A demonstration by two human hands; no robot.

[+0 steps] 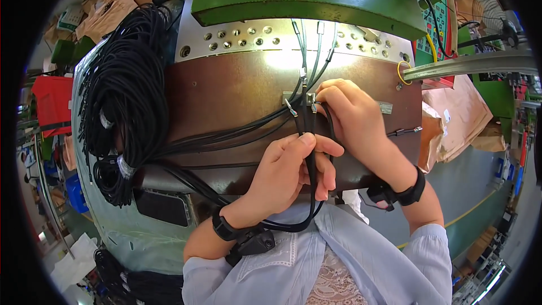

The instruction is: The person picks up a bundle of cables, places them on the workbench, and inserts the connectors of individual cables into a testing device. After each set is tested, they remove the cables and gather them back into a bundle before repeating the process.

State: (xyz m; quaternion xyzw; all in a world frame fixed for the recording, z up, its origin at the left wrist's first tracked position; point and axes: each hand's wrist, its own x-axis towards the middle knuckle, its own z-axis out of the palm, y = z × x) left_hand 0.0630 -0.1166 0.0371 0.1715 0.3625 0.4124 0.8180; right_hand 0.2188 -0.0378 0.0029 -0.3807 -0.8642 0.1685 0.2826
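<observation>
While the left hand (279,172) and right hand (354,114) pinch gathered cables (306,123) by the metal block (289,98), coils (127,87) left of it look unworked.

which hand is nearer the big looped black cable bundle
Left. The left hand holds black cables to the right of the big looped bundle; the right hand is farther right, beside a metal terminal.

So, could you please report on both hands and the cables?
Left hand pinching black cables. Right hand close by a metal terminal. Coiled bundle at the left, clear of both hands.
</observation>
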